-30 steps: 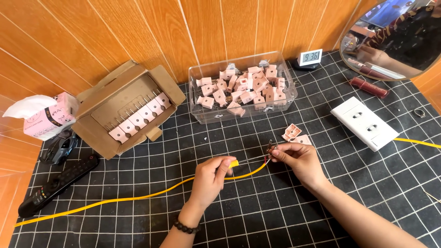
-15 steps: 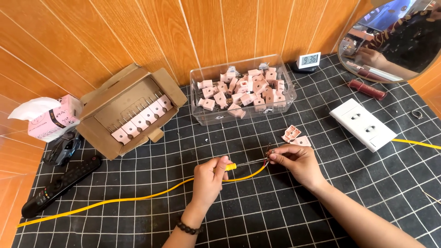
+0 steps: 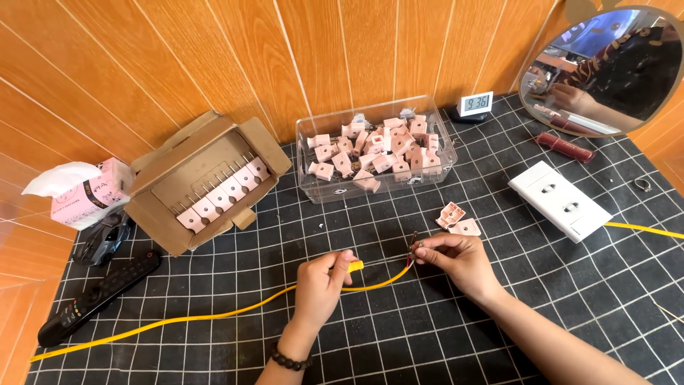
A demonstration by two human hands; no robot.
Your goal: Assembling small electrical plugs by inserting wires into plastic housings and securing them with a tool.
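Note:
A long yellow cable (image 3: 178, 319) runs across the black gridded mat from the lower left to the middle. My left hand (image 3: 322, 281) grips it close to its end. My right hand (image 3: 456, 258) pinches the bare wire strands (image 3: 413, 246) that stick out of the cable's tip, and the short stretch between the hands sags in a curve. Two pink plug halves (image 3: 458, 219) lie on the mat just above my right hand.
A clear plastic box (image 3: 377, 153) of several pink plug parts stands behind, a cardboard box (image 3: 206, 182) of plugs to its left. A white socket strip (image 3: 559, 201), a tissue pack (image 3: 85, 194), a black remote (image 3: 100, 296), a small clock (image 3: 475, 104) and a round mirror (image 3: 613, 71) surround them.
Both hands have stayed on the cable end with only small finger movements. The view has shifted slightly.

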